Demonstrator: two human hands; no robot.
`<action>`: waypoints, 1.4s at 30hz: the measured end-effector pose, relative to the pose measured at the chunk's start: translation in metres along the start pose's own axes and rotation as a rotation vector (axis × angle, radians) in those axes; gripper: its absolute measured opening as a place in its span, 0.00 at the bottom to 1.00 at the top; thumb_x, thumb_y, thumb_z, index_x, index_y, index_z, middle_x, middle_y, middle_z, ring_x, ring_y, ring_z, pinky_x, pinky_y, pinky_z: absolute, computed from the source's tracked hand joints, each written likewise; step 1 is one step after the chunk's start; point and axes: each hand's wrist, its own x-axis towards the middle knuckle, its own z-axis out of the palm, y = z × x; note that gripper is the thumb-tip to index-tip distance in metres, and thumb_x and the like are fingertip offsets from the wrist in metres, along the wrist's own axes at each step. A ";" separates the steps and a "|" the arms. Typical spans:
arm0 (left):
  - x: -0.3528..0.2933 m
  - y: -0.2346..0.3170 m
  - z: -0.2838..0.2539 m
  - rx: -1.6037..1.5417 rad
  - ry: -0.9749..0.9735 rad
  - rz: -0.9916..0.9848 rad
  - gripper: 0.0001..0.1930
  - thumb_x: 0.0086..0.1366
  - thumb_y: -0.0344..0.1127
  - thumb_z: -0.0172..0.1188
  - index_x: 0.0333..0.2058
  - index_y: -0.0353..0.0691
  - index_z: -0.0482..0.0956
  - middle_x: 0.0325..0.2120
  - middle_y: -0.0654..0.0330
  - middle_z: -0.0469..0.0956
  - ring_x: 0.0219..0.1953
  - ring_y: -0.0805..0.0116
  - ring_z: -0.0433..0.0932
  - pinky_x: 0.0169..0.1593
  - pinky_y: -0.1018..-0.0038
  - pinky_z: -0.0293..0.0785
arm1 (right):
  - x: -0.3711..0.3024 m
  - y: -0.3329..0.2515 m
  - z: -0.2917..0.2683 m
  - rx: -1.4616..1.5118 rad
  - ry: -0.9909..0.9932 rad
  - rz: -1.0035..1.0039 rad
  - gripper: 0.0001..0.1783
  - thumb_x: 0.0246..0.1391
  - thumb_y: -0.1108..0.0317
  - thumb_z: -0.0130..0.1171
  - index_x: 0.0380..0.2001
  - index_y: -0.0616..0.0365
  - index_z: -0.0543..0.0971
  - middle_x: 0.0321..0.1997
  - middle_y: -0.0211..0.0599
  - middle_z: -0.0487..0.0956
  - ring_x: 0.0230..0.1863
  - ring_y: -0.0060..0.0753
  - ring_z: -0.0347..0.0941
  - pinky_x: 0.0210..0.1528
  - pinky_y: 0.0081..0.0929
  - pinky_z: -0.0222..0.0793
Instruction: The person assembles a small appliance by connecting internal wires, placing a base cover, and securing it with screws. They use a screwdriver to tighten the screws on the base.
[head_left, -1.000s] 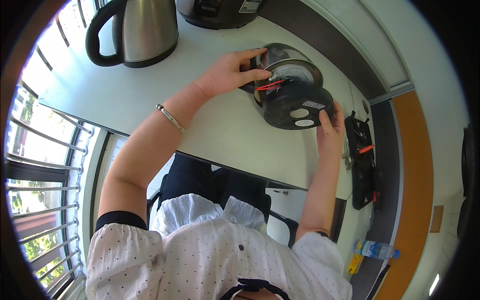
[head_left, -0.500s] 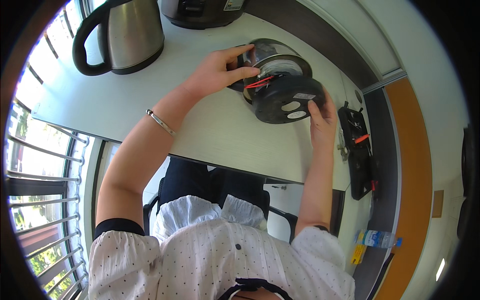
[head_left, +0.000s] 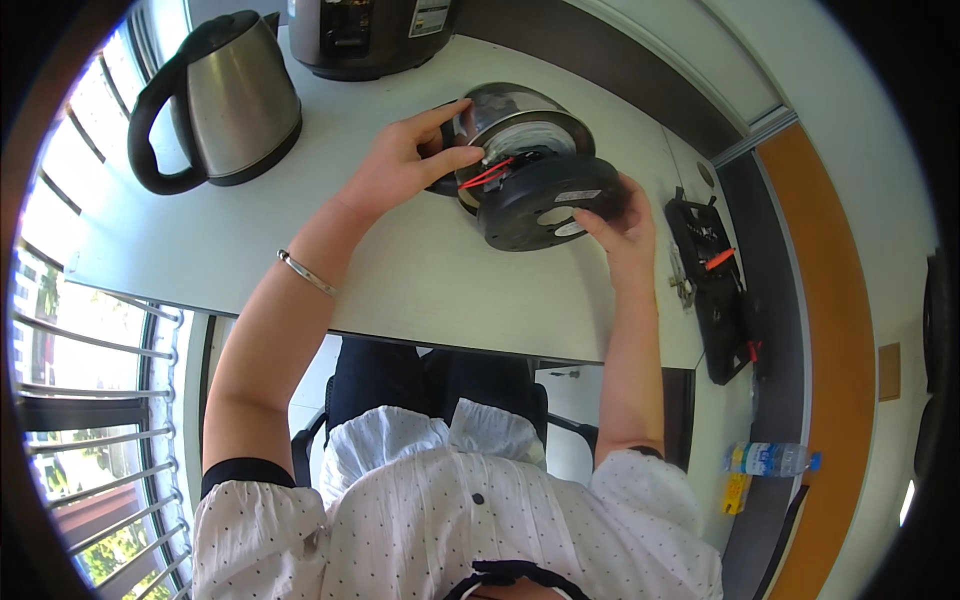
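Note:
A metal kettle (head_left: 515,103) lies on its side on the white table, its underside facing me and opened up. My left hand (head_left: 400,165) grips its body near the black handle, thumb at the rim of the opening. My right hand (head_left: 625,225) holds the round black kettle base (head_left: 510,218) by its right edge, thumb on its outer face. Red wires (head_left: 487,174) run between the base and the opening. The base is tilted and apart from the body on the side I see. Its inner face is mostly hidden.
Another steel kettle (head_left: 240,105) stands upright at the far left, beside a dark appliance (head_left: 370,40). To the right lies an opened black tool case (head_left: 715,285) with an orange-handled tool (head_left: 720,259) and small metal pieces next to it. A plastic bottle (head_left: 775,459) lies farther right.
My right hand has tilted the black base a little, so its outer face shows at a flatter angle. The whole view has shifted slightly. Both hands keep their hold.

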 end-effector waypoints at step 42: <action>-0.003 -0.003 0.000 -0.151 0.104 0.043 0.27 0.55 0.42 0.65 0.51 0.35 0.73 0.13 0.71 0.60 0.18 0.80 0.56 0.23 0.79 0.53 | 0.001 -0.009 0.036 -0.531 0.070 -0.393 0.39 0.34 0.72 0.72 0.55 0.60 0.69 0.42 0.37 0.73 0.44 0.30 0.70 0.48 0.24 0.65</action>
